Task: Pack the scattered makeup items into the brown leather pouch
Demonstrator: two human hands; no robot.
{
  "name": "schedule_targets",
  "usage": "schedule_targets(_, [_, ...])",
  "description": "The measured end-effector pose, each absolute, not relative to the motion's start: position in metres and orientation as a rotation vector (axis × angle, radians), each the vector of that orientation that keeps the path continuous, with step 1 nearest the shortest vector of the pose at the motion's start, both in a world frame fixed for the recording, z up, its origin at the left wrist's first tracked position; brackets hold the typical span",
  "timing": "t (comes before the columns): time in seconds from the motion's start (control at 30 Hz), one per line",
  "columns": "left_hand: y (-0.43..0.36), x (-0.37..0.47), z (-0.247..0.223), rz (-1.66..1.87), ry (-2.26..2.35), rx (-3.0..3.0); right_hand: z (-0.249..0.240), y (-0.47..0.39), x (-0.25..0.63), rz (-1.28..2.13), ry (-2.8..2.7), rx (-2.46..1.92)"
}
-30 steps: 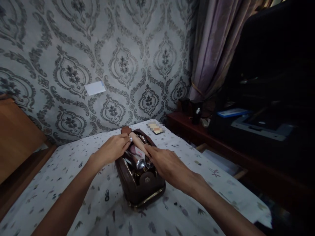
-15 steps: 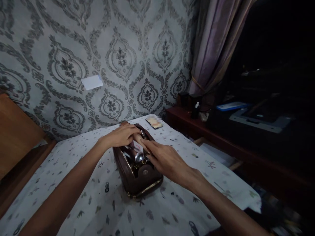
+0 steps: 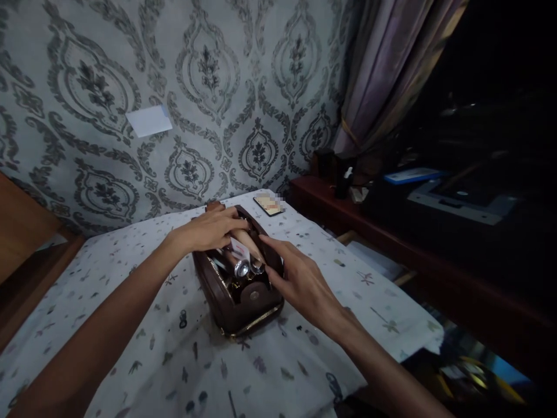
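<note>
A dark brown bag (image 3: 217,299) with a gold zipper lies unzipped on the patterned white cloth (image 3: 174,371). Inside are a shiny cylinder (image 3: 241,267) with a silver end, a beige tube-like item (image 3: 248,242) and a small white label (image 3: 239,249). My left hand (image 3: 213,228) reaches over the bag's far left side, fingers bent down onto the contents; whether it grips one is unclear. At the bag's right edge my right hand (image 3: 300,276) is open, its fingers apart and beside the beige item.
A phone-like item (image 3: 268,205) lies behind the bag. To the right stands a dark red desk (image 3: 322,200) with a small bottle (image 3: 346,181) and a blue-edged box (image 3: 413,175). An open drawer (image 3: 374,260) juts below it. Patterned wallpaper rises behind.
My right hand has drawn back from the beige item toward the bag's right edge, its fingers spreading. My left hand stays over the far part. The camera view has shifted slightly.
</note>
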State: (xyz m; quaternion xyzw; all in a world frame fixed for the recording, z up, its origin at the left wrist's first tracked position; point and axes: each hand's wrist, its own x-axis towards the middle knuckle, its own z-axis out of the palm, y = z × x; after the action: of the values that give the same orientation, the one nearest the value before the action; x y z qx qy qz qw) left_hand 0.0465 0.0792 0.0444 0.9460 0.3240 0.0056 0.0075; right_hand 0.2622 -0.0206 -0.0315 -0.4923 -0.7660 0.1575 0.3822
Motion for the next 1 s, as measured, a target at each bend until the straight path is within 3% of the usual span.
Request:
schedule_targets(0.2, [0.083,0.043,0.047,-0.029,0.979,2.937,-0.026,-0.022,0.265,0.475,-1.989,-1.322])
schedule_targets(0.43, [0.084,0.034,0.044,0.008,1.037,2.906,-0.023,-0.023,0.261,0.322,-2.091,-1.446])
schedule_targets(0.67, [0.035,0.047,0.060,0.218,1.070,2.965,-0.023,-0.023,0.251,0.124,-2.145,-1.603])
schedule_targets(1.0, [0.006,0.061,0.051,0.136,1.274,2.922,-0.012,-0.022,0.245,0.123,-2.234,-1.734])
